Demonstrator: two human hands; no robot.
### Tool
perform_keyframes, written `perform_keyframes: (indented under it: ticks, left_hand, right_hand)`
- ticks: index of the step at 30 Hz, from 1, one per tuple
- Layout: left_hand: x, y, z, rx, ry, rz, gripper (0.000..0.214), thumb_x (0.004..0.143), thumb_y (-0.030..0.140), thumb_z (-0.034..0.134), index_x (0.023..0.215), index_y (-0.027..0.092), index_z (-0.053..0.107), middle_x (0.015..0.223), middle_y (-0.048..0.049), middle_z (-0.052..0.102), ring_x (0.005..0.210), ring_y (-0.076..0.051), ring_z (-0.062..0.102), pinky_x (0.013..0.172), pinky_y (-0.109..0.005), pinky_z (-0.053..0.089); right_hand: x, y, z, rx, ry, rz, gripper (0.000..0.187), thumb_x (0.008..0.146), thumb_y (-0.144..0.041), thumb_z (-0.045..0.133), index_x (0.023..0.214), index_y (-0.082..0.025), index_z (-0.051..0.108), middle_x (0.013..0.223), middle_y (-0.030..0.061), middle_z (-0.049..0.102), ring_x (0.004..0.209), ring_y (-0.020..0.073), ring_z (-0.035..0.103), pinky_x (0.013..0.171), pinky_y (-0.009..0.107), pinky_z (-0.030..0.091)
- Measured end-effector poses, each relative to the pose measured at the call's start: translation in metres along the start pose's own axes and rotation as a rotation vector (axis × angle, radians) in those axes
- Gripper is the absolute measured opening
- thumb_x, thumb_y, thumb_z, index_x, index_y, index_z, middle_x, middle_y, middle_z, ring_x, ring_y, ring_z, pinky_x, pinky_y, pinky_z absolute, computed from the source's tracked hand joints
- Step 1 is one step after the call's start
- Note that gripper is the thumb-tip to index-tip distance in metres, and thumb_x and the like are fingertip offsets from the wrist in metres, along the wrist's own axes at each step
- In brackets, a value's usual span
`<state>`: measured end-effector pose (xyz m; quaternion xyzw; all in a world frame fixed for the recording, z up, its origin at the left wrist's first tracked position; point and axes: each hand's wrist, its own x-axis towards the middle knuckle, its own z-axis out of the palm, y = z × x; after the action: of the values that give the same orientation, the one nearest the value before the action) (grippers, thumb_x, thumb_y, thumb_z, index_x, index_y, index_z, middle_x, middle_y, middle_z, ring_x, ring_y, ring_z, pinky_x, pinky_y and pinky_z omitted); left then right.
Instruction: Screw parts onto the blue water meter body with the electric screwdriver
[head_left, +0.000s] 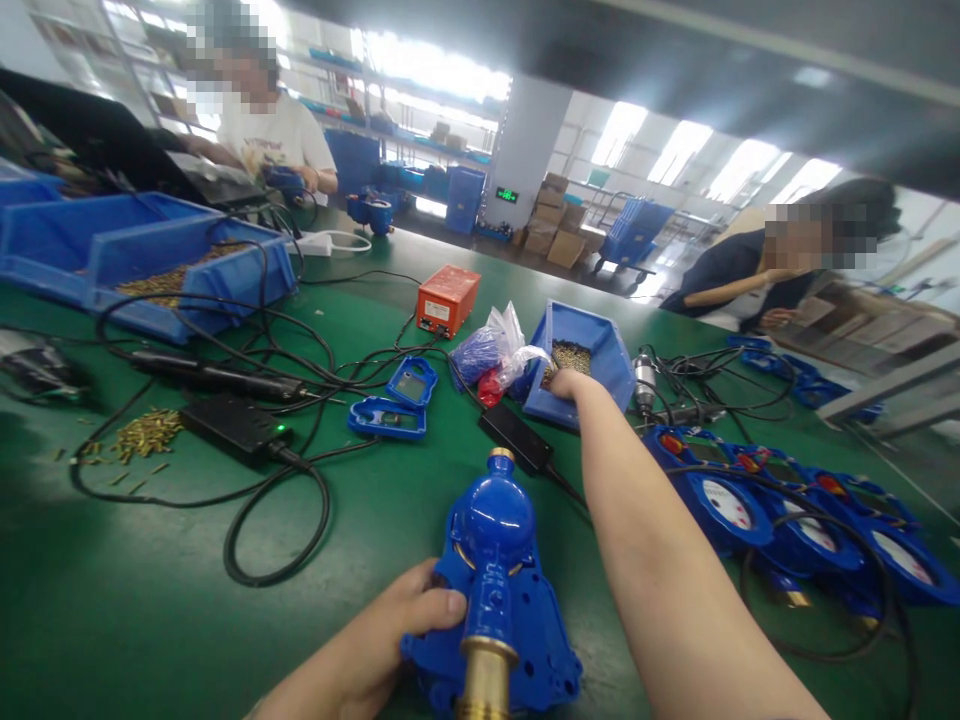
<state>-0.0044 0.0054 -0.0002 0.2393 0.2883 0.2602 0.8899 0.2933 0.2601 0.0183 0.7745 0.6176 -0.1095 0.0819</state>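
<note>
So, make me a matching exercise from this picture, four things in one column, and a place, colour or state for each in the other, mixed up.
Things
1. Domed blue casing
2. Box with a white label
3. Brass-coloured pins
4. Meters with white dials

Places, colours, states
A. Orange-red
B. Side by side on the right of the picture
C. Held at its edge in the left hand's grip
D. Lying in a loose pile on the green table

Right pairs: 1-C, 2-A, 3-D, 4-B.
</note>
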Motion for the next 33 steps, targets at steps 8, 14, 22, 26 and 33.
perform_keyframes:
  ticks: [8,14,22,26,33]
  left_hand:
    - [0.002,-0.002,-0.001,0.009,0.053,-0.028,0.048,0.056,0.040,0.076,0.094,0.013,0.064,0.085,-0.0076,0.069,0.078,-0.021,0.063,0.079,-0.031,0.045]
    - [0.001,-0.001,-0.001,-0.011,0.058,-0.002,0.039,0.057,0.035,0.077,0.088,0.014,0.065,0.079,-0.0052,0.069,0.073,-0.018,0.063,0.075,-0.028,0.046]
    - [-0.001,-0.003,-0.001,-0.027,0.108,-0.033,0.036,0.055,0.033,0.080,0.081,0.013,0.066,0.074,-0.0050,0.069,0.070,-0.019,0.063,0.072,-0.029,0.047]
    - [-0.002,-0.004,-0.003,0.025,0.134,-0.024,0.035,0.058,0.033,0.077,0.082,0.011,0.065,0.073,-0.0066,0.069,0.070,-0.021,0.063,0.072,-0.030,0.046]
    - [-0.001,-0.005,-0.003,0.066,0.240,-0.039,0.034,0.056,0.033,0.078,0.078,0.012,0.064,0.072,-0.0049,0.069,0.066,-0.019,0.063,0.068,-0.028,0.046]
  right_hand:
    - [-0.007,0.007,0.000,0.322,0.159,0.222,0.027,0.090,-0.030,0.054,0.109,-0.011,0.054,0.111,0.0098,0.053,0.098,0.0198,0.054,0.085,0.038,0.049]
    - [-0.040,0.010,-0.019,0.731,0.231,0.258,0.028,0.092,-0.033,0.050,0.110,-0.011,0.052,0.099,0.0066,0.055,0.082,0.0152,0.057,0.070,0.031,0.052]
    - [-0.147,0.010,0.022,0.808,0.031,0.080,0.027,0.092,-0.033,0.050,0.108,-0.012,0.053,0.096,0.0061,0.056,0.080,0.0145,0.057,0.070,0.031,0.052]
    - [-0.186,-0.007,0.061,0.631,-0.026,0.010,0.028,0.091,-0.034,0.052,0.109,-0.013,0.054,0.106,0.0074,0.055,0.090,0.0176,0.056,0.077,0.034,0.051]
    - [-0.201,-0.023,0.073,0.267,-0.053,-0.082,0.025,0.090,-0.033,0.053,0.105,-0.013,0.055,0.106,0.0078,0.054,0.092,0.0177,0.055,0.082,0.037,0.049]
